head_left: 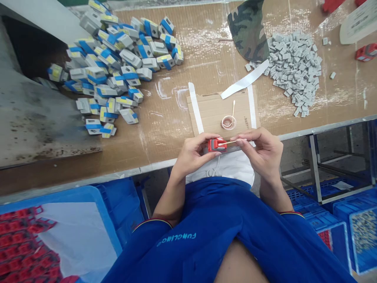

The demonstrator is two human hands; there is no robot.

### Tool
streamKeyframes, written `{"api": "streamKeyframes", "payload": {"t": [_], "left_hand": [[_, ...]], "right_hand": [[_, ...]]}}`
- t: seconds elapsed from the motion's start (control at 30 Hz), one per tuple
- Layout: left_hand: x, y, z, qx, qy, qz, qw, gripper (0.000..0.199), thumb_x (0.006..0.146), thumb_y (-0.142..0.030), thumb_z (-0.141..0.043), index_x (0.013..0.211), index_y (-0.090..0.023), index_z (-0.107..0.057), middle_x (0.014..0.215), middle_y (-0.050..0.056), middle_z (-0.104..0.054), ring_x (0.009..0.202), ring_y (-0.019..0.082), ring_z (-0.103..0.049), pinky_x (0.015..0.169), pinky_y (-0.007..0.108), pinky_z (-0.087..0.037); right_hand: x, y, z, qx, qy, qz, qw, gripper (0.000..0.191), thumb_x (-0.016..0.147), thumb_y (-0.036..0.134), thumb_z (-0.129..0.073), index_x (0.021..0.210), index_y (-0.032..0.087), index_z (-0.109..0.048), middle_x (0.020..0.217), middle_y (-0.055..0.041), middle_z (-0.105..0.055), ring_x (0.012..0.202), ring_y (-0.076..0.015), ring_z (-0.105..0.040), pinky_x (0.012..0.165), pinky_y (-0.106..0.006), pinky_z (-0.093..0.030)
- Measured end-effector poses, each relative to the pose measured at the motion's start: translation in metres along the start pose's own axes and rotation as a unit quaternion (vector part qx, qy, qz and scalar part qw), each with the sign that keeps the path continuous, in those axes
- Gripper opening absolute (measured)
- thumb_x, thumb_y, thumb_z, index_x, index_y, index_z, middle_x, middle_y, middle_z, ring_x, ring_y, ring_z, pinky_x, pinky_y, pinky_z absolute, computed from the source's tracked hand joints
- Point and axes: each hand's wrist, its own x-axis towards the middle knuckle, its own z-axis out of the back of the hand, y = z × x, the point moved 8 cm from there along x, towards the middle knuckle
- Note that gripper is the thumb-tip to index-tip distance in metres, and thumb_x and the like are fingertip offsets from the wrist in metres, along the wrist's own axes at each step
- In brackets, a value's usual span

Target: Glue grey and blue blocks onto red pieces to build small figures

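Note:
My left hand (196,154) is closed around a small red and grey plastic toy vehicle part (214,144), held just over the table's front edge. Between thumb and fingers my right hand (262,147) pinches a cotton swab (231,142), its white tip touching the top of the red part. Beyond my hands stands a small clear cup (226,123) with a little brownish content. A second cotton swab (233,107) leans at the cup's rim. Both sit on a piece of cardboard (206,106) fixed with white tape strips.
A large heap of grey, blue and yellow plastic pieces (118,59) lies at the left. To the right are a pile of small grey pieces (297,67) and a camouflage cloth (250,29). A blue crate (100,204) holds red parts at lower left; more blue crates stand lower right.

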Motion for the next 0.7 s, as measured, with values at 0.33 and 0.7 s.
{"api": "streamKeyframes", "payload": {"t": [0.33, 0.7], "left_hand": [[0.000, -0.001, 0.000, -0.003, 0.004, -0.010, 1.000, 0.044, 0.086, -0.031, -0.092, 0.126, -0.021, -0.078, 0.118, 0.010, -0.085, 0.104, 0.022, -0.083, 0.090, 0.028, -0.067], [-0.001, 0.000, 0.001, 0.015, 0.002, -0.008, 1.000, 0.044, 0.087, -0.034, -0.092, 0.126, -0.019, -0.078, 0.115, 0.011, -0.085, 0.100, 0.023, -0.083, 0.087, 0.030, -0.067]], "right_hand": [[-0.001, 0.002, -0.003, -0.002, 0.004, 0.024, 1.000, 0.005, 0.097, 0.028, -0.083, 0.097, 0.025, -0.078, 0.093, -0.0018, -0.087, 0.085, -0.0192, -0.085, 0.074, -0.030, -0.067], [0.000, 0.017, -0.005, -0.035, -0.007, 0.096, 0.995, 0.009, 0.096, 0.017, -0.082, 0.097, 0.024, -0.077, 0.094, -0.0017, -0.088, 0.087, -0.0187, -0.086, 0.077, -0.028, -0.069]]}}
